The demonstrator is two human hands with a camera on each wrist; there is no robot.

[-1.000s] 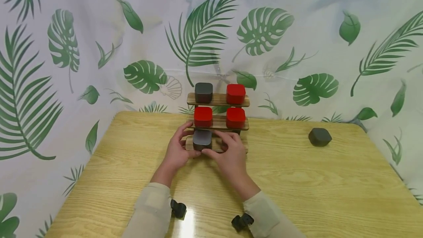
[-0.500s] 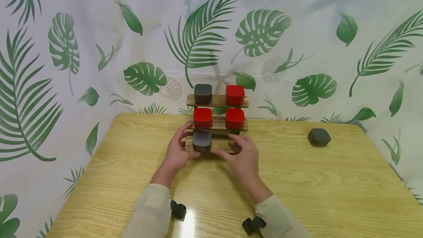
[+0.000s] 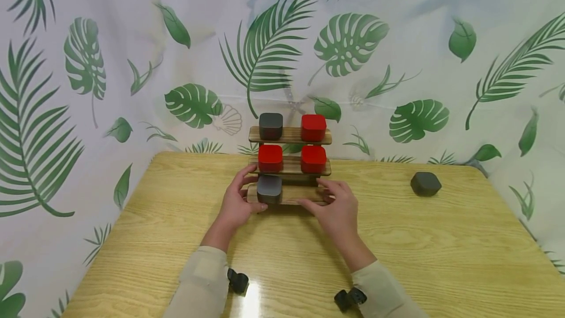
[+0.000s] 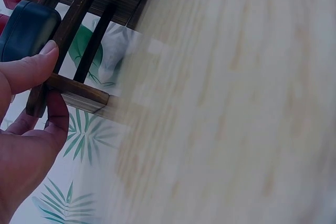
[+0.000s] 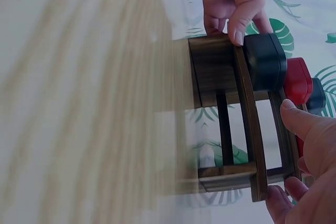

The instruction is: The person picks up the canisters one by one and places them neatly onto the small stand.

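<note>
Sliding away from the grey box (image 3: 269,189), the right hand (image 3: 337,206) had moved to the right end of the wooden rack (image 3: 289,165) since a second earlier, where its thumb and fingers now pinched the lowest step. Its left end was held by the left hand (image 3: 236,202), the thumb against the front edge beside the grey box and the fingers curled round the end. That box sat on the left of the lowest step. One step above it stood two red boxes (image 3: 270,157), side by side. On the top step a dark box (image 3: 270,126) stood to the left and a red box (image 3: 313,127) to the right. The rack stood at the far middle of the desk (image 3: 423,254). Another dark box (image 3: 425,183) lay well right of the rack.
</note>
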